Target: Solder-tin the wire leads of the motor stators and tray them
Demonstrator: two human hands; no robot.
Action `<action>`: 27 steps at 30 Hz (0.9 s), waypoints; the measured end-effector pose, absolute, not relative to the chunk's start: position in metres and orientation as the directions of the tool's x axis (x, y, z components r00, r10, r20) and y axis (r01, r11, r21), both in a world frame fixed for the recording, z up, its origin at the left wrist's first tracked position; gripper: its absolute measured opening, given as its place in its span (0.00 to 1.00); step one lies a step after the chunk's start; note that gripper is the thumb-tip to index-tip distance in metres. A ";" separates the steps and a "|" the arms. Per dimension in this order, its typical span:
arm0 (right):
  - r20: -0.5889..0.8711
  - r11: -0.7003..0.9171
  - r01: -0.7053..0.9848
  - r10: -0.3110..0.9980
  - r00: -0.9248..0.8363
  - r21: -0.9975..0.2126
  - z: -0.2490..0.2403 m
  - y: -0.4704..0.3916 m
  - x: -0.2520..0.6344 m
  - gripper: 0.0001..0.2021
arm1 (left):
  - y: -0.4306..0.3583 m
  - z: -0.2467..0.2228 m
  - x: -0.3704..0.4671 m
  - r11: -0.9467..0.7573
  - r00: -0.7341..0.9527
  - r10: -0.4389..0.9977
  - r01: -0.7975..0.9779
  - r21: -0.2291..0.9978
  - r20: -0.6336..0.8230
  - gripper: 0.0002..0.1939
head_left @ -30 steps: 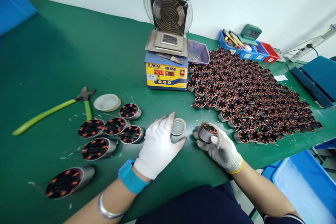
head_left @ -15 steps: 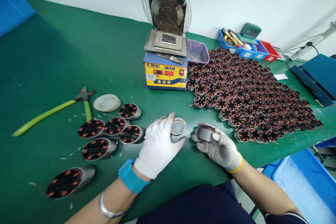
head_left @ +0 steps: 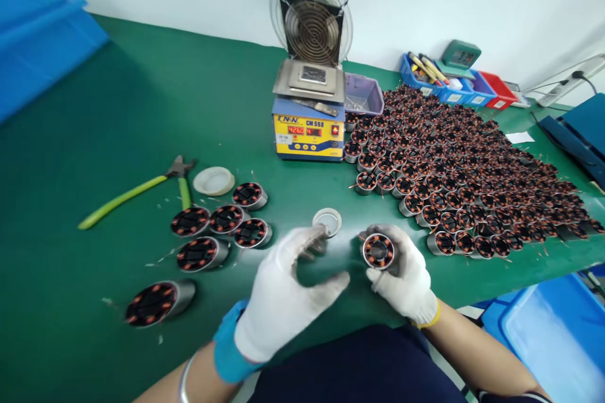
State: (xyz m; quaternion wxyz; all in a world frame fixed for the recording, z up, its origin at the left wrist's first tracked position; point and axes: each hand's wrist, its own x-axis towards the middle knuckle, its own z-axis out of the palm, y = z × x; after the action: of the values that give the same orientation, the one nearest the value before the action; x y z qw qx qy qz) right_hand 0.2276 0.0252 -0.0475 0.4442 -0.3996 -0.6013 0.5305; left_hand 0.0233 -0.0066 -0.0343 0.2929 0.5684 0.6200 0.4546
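Note:
In a white glove, my right hand (head_left: 401, 274) grips a motor stator (head_left: 378, 251), a metal ring with copper windings inside, its open face turned toward me. My left hand (head_left: 295, 283), also gloved, is held with thumb and fingers apart and nothing between them. Just beyond its fingertips lies a small round dish (head_left: 327, 221). Several more stators (head_left: 201, 253) stand to the left of that hand, with loose bits of wire around them. Behind these are a white lid-like dish (head_left: 213, 181) and cutting pliers with green handles (head_left: 127, 199).
A solder pot (head_left: 309, 129) with a fan behind it stands at the back, a purple tray (head_left: 363, 94) at its side. Many stators (head_left: 454, 182) fill the right of the green table. Small bins (head_left: 451, 91) and a clock (head_left: 460, 54) stand behind; a blue bin (head_left: 558, 334) is lower right.
My right hand has turned the stator so its wound face points at me. My left hand has lifted slightly and opened wider. The whole view has shifted a little.

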 end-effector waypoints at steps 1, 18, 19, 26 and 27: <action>0.255 0.307 0.125 0.914 -0.315 -0.944 -0.046 0.022 0.230 0.27 | -0.012 -0.030 0.027 0.019 -0.159 0.987 0.296 0.955 0.030 0.25; 0.465 0.901 0.292 0.419 -0.780 -0.321 -0.020 0.020 0.227 0.07 | -0.028 -0.035 0.057 0.381 0.084 0.923 -0.334 0.862 -0.375 0.14; 0.462 0.906 0.286 0.407 -0.788 -0.312 -0.021 0.020 0.228 0.07 | -0.028 -0.037 0.057 0.386 0.095 0.921 -0.353 0.852 -0.378 0.14; 0.505 0.910 0.254 0.396 -0.767 -0.328 -0.020 0.025 0.226 0.08 | -0.029 -0.038 0.057 0.401 0.105 0.914 -0.363 0.841 -0.391 0.15; 0.515 0.910 0.248 0.395 -0.761 -0.332 -0.020 0.026 0.226 0.08 | -0.028 -0.036 0.057 0.401 0.101 0.914 -0.355 0.844 -0.392 0.14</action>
State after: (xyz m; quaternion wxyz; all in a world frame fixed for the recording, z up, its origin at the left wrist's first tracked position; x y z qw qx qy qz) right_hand 0.2260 0.0256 -0.0196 0.2997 -0.1729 -0.9302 0.1227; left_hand 0.0574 -0.0283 -0.0364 0.6833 0.2891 0.4835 0.4646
